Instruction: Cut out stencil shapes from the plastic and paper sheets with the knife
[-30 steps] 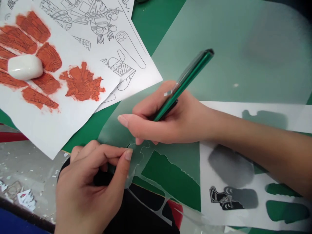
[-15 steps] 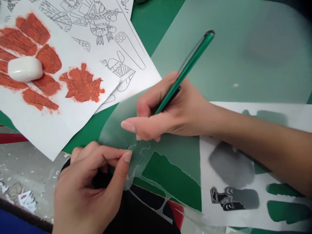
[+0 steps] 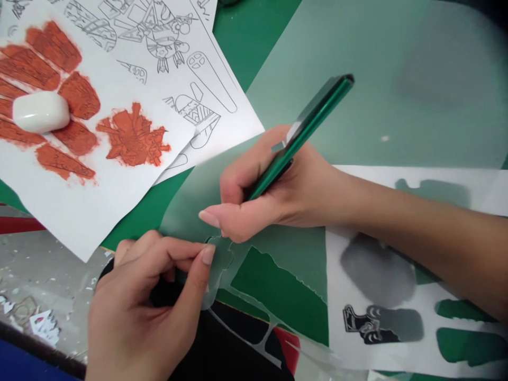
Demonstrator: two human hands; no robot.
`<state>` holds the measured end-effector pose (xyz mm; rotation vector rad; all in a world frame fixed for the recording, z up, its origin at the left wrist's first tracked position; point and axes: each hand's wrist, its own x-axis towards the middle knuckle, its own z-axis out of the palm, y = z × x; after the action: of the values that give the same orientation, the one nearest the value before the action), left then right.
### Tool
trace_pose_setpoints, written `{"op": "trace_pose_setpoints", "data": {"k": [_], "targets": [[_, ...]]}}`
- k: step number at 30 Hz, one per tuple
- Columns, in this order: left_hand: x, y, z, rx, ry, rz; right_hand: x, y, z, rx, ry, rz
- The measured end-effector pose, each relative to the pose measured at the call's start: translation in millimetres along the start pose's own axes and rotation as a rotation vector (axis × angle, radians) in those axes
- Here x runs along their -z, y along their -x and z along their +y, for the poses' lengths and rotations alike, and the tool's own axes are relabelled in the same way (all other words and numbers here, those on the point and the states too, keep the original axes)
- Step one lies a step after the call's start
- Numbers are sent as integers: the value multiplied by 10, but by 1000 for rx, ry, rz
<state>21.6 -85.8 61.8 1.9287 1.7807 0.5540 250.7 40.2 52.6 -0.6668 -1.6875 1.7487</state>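
My right hand (image 3: 270, 193) is closed round a green craft knife (image 3: 305, 127), its tip hidden under the fingers and pressed down on a frosted translucent sheet (image 3: 357, 79). My left hand (image 3: 146, 301) pinches the sheet's cut lower-left edge (image 3: 218, 264) between thumb and fingers, lifting it slightly. The sheet has cut-out holes showing the green mat (image 3: 278, 291) beneath.
White paper with orange-printed shapes (image 3: 130, 135) lies at left, a white oblong block (image 3: 41, 111) resting on it. A line-drawing sheet (image 3: 190, 63) lies behind. At right is paper with black and grey printed shapes (image 3: 377, 317). Paper scraps (image 3: 43, 325) litter the grey table edge.
The knife's handle tipped more upright, then came back down. My right hand shifted slightly along the cut edge. The left hand stayed pinching the sheet.
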Motion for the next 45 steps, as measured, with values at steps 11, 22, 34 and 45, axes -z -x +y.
{"op": "trace_pose_setpoints", "data": {"k": [11, 22, 34, 45], "targets": [[27, -13, -1, -37, -28, -18, 8, -20, -6, -25, -31, -13], [8, -18, -15, -63, -28, -25, 69, -19, -40, -33, 35, -92], [12, -24, 43, -68, -13, -1, 119, -17, 2, 25, 94, -119], [24, -5, 33, -32, -46, -8, 91, 5, -8, 28, 189, -75]]}}
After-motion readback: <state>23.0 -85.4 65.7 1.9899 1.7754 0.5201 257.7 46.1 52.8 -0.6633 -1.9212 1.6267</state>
